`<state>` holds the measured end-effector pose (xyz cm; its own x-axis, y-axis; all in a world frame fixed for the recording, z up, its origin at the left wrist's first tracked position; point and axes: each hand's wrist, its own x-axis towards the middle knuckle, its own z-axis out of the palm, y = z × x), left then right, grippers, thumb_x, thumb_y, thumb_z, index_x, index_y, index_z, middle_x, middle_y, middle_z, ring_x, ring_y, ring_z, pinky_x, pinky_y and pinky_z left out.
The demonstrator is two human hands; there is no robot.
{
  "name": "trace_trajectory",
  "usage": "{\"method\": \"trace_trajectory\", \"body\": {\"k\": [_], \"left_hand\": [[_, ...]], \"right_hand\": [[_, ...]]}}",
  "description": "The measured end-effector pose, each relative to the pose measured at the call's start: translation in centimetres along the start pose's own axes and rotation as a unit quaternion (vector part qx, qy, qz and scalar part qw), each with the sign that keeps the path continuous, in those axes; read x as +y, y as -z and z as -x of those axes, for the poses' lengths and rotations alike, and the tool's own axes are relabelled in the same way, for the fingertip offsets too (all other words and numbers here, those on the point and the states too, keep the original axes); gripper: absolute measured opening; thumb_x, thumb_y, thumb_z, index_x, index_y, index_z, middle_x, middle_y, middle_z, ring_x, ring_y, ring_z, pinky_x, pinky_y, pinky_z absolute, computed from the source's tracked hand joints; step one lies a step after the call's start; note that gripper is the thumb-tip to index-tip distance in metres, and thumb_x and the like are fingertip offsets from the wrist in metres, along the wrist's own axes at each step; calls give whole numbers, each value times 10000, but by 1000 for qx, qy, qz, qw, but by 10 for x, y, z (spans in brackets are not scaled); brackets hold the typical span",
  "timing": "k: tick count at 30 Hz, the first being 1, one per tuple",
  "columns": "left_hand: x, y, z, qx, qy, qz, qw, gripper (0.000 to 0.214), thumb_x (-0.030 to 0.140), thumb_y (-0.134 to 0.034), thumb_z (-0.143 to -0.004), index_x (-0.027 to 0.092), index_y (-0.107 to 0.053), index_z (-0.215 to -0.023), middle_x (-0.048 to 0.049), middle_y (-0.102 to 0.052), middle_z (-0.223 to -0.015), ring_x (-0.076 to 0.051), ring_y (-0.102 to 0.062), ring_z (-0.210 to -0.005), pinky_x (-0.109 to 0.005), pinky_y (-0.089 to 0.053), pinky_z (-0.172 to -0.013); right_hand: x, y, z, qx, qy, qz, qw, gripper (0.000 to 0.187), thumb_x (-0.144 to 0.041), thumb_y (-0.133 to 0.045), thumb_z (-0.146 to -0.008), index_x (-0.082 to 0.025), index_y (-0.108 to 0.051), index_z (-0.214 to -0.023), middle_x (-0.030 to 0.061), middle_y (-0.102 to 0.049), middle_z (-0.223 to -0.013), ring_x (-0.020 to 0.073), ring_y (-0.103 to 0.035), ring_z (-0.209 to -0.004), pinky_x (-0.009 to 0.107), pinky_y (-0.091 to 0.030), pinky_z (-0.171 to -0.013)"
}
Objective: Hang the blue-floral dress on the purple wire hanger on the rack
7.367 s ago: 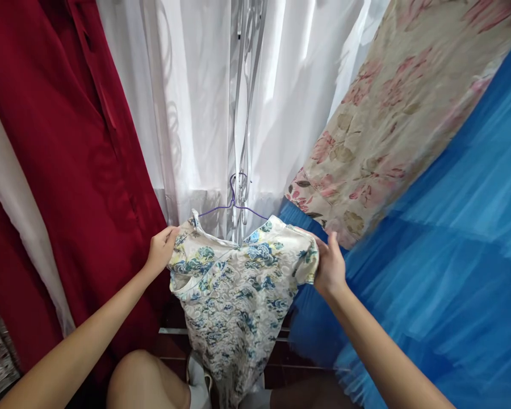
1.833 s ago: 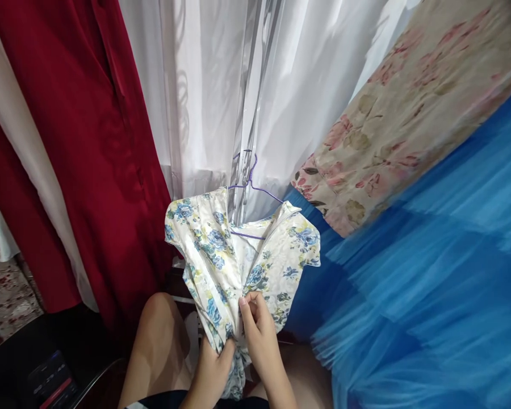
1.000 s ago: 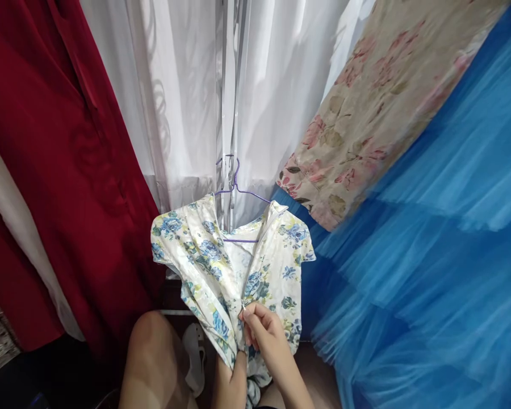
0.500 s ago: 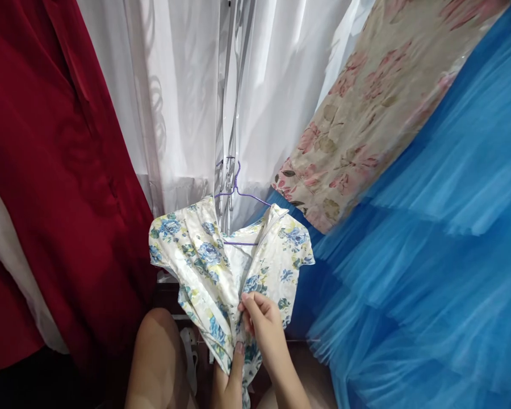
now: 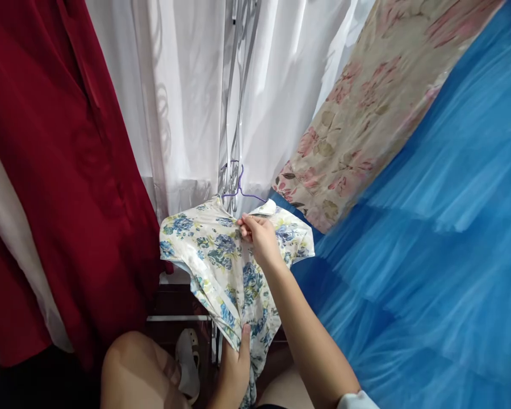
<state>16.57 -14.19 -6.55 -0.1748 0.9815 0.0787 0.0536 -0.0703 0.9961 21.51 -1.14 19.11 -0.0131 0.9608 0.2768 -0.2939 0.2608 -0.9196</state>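
Observation:
A white dress (image 5: pixel 215 247) with blue roses hangs on a purple wire hanger (image 5: pixel 239 190) in front of me. My right hand (image 5: pixel 259 236) pinches the zipper pull close to its neckline; the fingers hide the small pull itself. Below that hand the two edges of the opening lie together. Lower down, my left hand (image 5: pixel 237 358) grips the gathered waist of the dress, with the thumb on top and the fingers hidden behind the cloth. Beside my right hand a collar edge (image 5: pixel 266 209) folds outward.
Long red cloth (image 5: pixel 106 216) hangs at left. White curtains (image 5: pixel 191 113) and a metal stand (image 5: pixel 234 85) are behind the hanger. A pink-flowered garment (image 5: pixel 344 142) and a layered blue tulle skirt (image 5: pixel 430 255) fill the right. A light shoe (image 5: pixel 188 363) is on my foot below.
My right hand has moved up from mid-bodice to near the neckline, and the gaping opening has closed beneath it. My left hand keeps its hold lower down.

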Motion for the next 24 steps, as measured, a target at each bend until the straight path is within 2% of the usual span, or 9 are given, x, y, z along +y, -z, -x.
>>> {"method": "trace_trajectory", "body": {"k": [5,12,15,19,24], "left_hand": [[3,-2,-1,14,-2,2,1000,631,533,-497,-906,118,-512,-1382,-174,-427,-1515,-297,-292,-1460,-394,-251,-1210],[-13,-10,-1,44,10,-36,998,614,537,-488,-890,126,-575,-1338,-173,-491,-1467,-302,-397,-1410,-377,-293,-1187],[-13,-9,-1,21,5,-42,999,595,527,-504,-888,145,-581,-1337,-158,-494,-1468,-293,-410,-1403,-367,-291,-1185],[-8,-1,-6,6,-26,-30,999,617,512,-504,-897,108,-546,-1362,-192,-441,-1499,-290,-366,-1430,-372,-270,-1193],[-2,22,-15,-48,-15,-47,998,659,520,-525,-889,90,-512,-1389,-206,-470,-1472,-302,-398,-1407,-391,-291,-1178]], "right_hand": [[-14,-6,-17,3,21,-12,1000,282,-349,-694,-751,-145,-597,-582,-27,-505,-439,39,-290,-366,205,-167,-372],[-18,7,-27,-28,-46,-100,994,214,-317,-719,-720,-117,-652,-684,-63,-445,-457,29,-276,-368,170,-145,-330],[-19,9,-32,-34,-68,-104,992,194,-292,-724,-723,-119,-646,-687,-65,-446,-470,26,-291,-371,158,-164,-322],[-23,9,-38,-27,-73,-97,992,156,-254,-715,-732,-134,-626,-684,-64,-443,-467,32,-293,-365,158,-153,-308],[-36,11,-48,-16,-61,-99,993,128,-235,-682,-746,-147,-611,-686,-90,-368,-430,41,-266,-352,173,-177,-310]]}}
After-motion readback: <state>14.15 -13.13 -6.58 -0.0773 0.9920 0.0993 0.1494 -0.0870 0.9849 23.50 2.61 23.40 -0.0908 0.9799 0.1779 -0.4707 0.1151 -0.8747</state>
